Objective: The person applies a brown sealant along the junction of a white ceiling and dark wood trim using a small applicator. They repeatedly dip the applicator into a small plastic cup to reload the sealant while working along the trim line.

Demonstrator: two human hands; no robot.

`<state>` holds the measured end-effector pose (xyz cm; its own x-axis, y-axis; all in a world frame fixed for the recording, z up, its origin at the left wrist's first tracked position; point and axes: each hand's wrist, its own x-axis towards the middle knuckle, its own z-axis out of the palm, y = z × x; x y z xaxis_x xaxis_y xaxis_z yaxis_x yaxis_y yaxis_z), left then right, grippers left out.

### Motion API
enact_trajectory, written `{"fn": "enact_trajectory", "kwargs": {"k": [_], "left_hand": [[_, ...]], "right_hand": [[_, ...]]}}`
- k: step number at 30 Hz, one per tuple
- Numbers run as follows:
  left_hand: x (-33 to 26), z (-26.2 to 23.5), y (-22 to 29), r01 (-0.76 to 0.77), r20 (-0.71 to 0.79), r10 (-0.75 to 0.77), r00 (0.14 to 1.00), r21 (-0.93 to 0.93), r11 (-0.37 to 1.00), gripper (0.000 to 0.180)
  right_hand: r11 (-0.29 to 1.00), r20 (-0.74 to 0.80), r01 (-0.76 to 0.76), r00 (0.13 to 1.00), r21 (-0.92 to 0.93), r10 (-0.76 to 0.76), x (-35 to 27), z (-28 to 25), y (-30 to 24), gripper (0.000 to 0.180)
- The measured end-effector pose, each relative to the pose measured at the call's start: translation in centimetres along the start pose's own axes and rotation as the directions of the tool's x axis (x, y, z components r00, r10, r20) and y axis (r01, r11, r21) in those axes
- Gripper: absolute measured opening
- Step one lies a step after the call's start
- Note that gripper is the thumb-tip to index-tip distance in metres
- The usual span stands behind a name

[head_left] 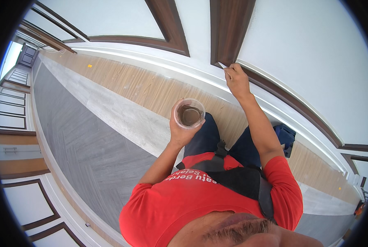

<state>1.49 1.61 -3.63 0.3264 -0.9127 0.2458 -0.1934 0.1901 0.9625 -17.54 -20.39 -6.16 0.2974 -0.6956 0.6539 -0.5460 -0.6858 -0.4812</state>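
Fingers of your right hand point(236, 78) were pinched together on a small, thin tool whose pale tip point(221, 64) met the lower end of the dark brown wooden trim strip point(229, 29) on the white wall panel point(311, 53). The tool was too small to identify; only its light end showed beyond your knuckles. You held that arm stretched far forward and up, presumably so the tip could sit right at the seam where the dark moulding met the white surface.

Your left hand point(184, 129) was closed around a clear round plastic cup point(189, 113) holding a brown liquid or paste. You kept the cup upright, near your body and just left of the working arm, above your dark blue trousers point(204, 140). That position looked chosen to keep the contents level and within short reach of the right hand.

Both hands were well apart, each clamped on its own thing.

Below the wall ran a white skirting board point(159, 61), then the light wood-grain floor planks point(142, 88), and a grey floor strip point(81, 136) off to the left. A blue bundle of cloth or bag point(286, 136) lay on the floor to your right, close against the wall. You wore a red short-sleeved shirt point(179, 206) with a black strap harness point(241, 181) across the chest.
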Motion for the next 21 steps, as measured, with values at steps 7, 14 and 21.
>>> {"fn": "enact_trajectory", "kwargs": {"k": [7, 14, 21], "left_hand": [[0.03, 0.07, 0.12, 0.015, 0.004, -0.015, 1.0, 0.008, 1.0, 0.095], [-0.08, 0.0, -0.22, 0.004, 0.001, -0.004, 1.0, -0.004, 1.0, 0.095], [-0.1, -0.02, 0.15, 0.022, 0.01, -0.022, 1.0, -0.008, 1.0, 0.095]], "right_hand": [[1.0, -0.003, 0.005, 1.0, -0.002, -0.005, 0.26, 0.29, 0.1, 0.01], [1.0, 0.015, 0.014, 1.0, -0.008, -0.014, 0.39, 0.14, 0.06, 0.008], [0.999, 0.035, 0.031, 0.999, -0.024, -0.03, 0.59, -0.19, -0.17, 0.008]]}}
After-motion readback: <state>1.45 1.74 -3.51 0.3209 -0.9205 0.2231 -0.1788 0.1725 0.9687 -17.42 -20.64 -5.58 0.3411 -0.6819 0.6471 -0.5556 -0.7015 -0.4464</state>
